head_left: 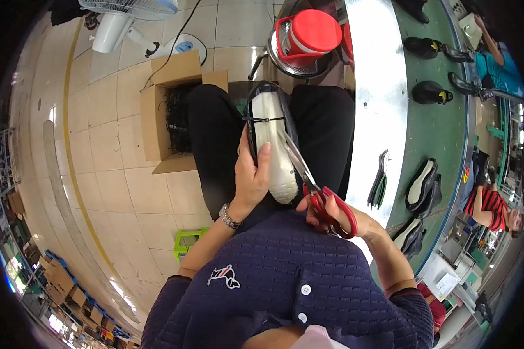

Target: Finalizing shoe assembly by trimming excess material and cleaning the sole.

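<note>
My left hand (253, 175) is closed on a black shoe (280, 166) held over my lap, its pale cream underside facing up. A thin black tie (266, 120) runs across that underside near the far end. In my right hand (334, 212) is a pair of scissors (308, 179) with red handles; my fingers are through the loops. The metal blades point away from me and lie over the shoe's right side, below the tie. Whether the blades touch the shoe, I cannot tell.
To the left, an open cardboard box (152, 119) holds black strands. A white bench strip (378, 81) on the right carries nippers (379, 179); beyond it, several shoes (423, 185) lie on a green conveyor (416, 131). Ahead, a red-lidded bucket (315, 32) sits on a stool near a fan (113, 29).
</note>
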Demonstrator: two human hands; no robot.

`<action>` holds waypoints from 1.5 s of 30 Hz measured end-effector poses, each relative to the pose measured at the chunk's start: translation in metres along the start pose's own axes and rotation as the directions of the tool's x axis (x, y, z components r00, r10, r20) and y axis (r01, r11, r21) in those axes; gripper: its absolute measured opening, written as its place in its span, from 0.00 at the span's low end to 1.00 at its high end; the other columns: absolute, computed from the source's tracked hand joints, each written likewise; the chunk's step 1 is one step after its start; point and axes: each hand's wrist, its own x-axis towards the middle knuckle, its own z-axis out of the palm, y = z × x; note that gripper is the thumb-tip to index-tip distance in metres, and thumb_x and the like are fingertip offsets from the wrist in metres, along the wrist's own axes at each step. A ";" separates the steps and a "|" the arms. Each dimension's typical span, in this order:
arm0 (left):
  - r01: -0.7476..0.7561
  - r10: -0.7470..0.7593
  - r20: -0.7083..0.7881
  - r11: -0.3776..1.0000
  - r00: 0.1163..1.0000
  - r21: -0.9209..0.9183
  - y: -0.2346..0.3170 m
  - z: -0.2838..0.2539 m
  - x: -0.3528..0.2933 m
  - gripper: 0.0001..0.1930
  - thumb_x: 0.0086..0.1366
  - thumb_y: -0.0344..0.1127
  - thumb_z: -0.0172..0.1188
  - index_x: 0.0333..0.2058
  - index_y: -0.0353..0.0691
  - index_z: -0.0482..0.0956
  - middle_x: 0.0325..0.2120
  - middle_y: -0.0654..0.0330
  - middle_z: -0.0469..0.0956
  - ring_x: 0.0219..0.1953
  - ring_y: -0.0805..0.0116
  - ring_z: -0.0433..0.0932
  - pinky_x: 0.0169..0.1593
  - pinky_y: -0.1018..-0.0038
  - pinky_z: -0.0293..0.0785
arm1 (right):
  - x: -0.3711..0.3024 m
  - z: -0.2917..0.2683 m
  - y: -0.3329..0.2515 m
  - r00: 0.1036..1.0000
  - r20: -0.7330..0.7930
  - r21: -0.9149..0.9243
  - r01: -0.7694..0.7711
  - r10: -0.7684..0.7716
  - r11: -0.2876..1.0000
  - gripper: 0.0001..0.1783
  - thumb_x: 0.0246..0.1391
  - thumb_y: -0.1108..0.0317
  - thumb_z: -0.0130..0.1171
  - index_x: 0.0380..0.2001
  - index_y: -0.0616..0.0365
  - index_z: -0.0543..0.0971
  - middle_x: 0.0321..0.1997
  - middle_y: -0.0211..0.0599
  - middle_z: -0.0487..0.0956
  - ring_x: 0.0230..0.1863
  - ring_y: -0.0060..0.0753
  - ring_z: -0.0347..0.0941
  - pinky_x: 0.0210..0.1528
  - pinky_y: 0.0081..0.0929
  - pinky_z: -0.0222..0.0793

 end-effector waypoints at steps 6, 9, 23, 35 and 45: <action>-0.015 0.015 0.017 1.000 1.000 -0.018 0.003 -0.014 0.006 0.31 0.70 0.44 0.50 0.62 0.27 0.56 0.54 0.42 0.70 0.56 0.56 0.70 0.59 0.68 0.63 | 0.032 0.014 -0.011 0.990 -0.143 0.071 0.011 0.000 0.997 0.36 0.62 0.33 0.34 0.33 0.59 0.73 0.21 0.23 0.64 0.20 0.16 0.60 0.22 0.16 0.59; -0.009 0.006 0.055 0.998 0.998 0.068 0.010 -0.011 0.012 0.29 0.69 0.43 0.50 0.61 0.29 0.58 0.54 0.43 0.69 0.57 0.57 0.69 0.59 0.69 0.63 | 0.033 0.020 -0.003 0.933 -0.354 -0.012 0.072 -0.072 0.997 0.27 0.63 0.43 0.46 0.23 0.55 0.72 0.16 0.21 0.65 0.19 0.14 0.62 0.20 0.19 0.59; -0.653 0.663 0.001 0.737 0.749 0.174 0.025 -0.007 0.073 0.23 0.66 0.35 0.57 0.55 0.29 0.64 0.49 0.43 0.72 0.50 0.55 0.73 0.52 0.62 0.71 | -0.022 -0.060 0.063 0.449 -0.820 -0.228 0.312 -0.354 0.922 0.41 0.52 0.27 0.46 0.25 0.61 0.76 0.20 0.40 0.73 0.23 0.37 0.71 0.28 0.35 0.65; 0.031 -0.051 0.869 0.999 0.492 0.040 0.089 0.090 0.040 0.23 0.69 0.36 0.54 0.59 0.36 0.62 0.48 0.54 0.73 0.43 0.67 0.76 0.45 0.75 0.75 | -0.024 -0.046 0.032 0.637 -0.298 0.140 0.766 -0.711 0.628 0.37 0.59 0.29 0.33 0.41 0.52 0.74 0.21 0.22 0.67 0.18 0.15 0.61 0.20 0.15 0.58; 0.409 -0.311 0.837 0.905 0.451 0.116 0.072 0.082 0.049 0.18 0.69 0.36 0.55 0.54 0.39 0.67 0.43 0.55 0.75 0.40 0.64 0.77 0.41 0.66 0.78 | -0.023 -0.051 0.047 0.592 -0.213 0.187 0.805 -0.777 0.563 0.35 0.63 0.36 0.35 0.34 0.57 0.78 0.24 0.28 0.73 0.26 0.21 0.69 0.28 0.21 0.66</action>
